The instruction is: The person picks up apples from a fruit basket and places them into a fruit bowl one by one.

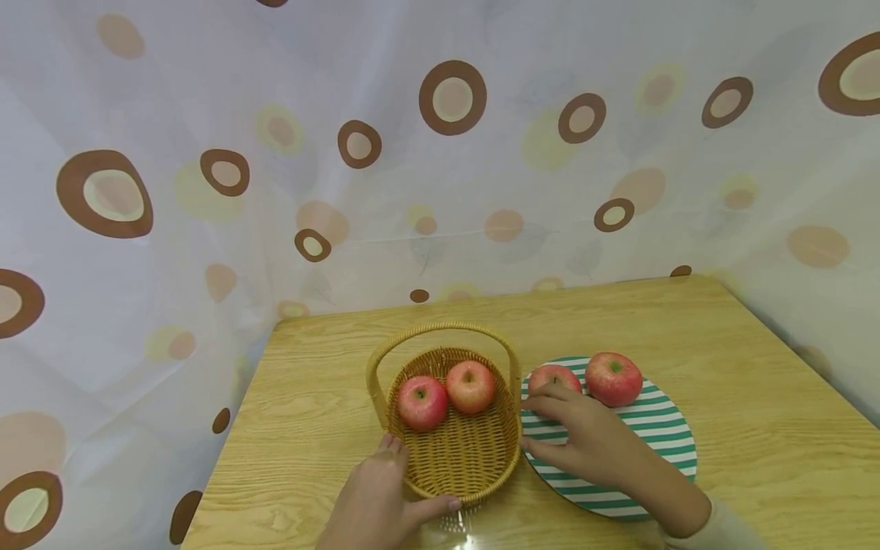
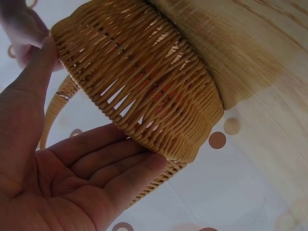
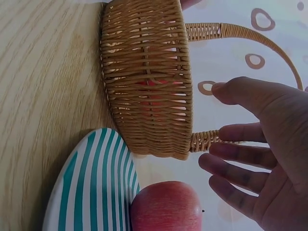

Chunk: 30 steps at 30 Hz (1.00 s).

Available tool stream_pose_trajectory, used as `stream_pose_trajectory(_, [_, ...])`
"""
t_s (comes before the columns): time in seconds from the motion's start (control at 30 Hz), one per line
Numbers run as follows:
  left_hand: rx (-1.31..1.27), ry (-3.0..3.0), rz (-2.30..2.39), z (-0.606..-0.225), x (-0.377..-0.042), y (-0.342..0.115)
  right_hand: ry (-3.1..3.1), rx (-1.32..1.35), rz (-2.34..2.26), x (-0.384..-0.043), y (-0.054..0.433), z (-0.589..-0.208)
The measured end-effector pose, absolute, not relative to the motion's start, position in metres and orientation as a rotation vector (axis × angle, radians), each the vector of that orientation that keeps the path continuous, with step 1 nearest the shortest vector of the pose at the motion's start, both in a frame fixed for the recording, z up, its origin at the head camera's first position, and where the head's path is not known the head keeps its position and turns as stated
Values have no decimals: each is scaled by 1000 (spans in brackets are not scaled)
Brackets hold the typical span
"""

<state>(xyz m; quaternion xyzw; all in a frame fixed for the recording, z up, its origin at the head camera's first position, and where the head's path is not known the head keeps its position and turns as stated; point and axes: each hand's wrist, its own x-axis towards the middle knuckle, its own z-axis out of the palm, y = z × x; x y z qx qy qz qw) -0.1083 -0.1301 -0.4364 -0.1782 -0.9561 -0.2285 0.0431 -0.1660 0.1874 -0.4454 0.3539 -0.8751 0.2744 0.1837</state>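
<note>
A round woven wicker basket (image 1: 461,466) with an arched handle (image 1: 450,326) holds two red apples, one on the left (image 1: 422,403) and one on the right (image 1: 470,386). My left hand (image 1: 374,496) is at its near left side, fingers extended along the outer wall (image 2: 139,86) and thumb by the front rim. Over the striped plate (image 1: 660,439) is my right hand (image 1: 594,447), its fingers spread and loosely bent, nothing in its grasp. Its fingers partly cover one apple (image 1: 550,378) on the plate; another apple (image 1: 614,379) sits farther right.
The green-and-white plate stands immediately right of the basket on a wood-grain table (image 1: 770,428). A pale curtain (image 1: 509,160) with brown and beige spots hangs behind the table and along its sides. The basket handle arches above the apples.
</note>
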Motion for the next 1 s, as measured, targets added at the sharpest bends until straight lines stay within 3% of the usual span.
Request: stream_pose_trajectory(1.0, [-568, -2885, -704, -435, -108, -130, -2466, 1210, 839, -165, 129, -447])
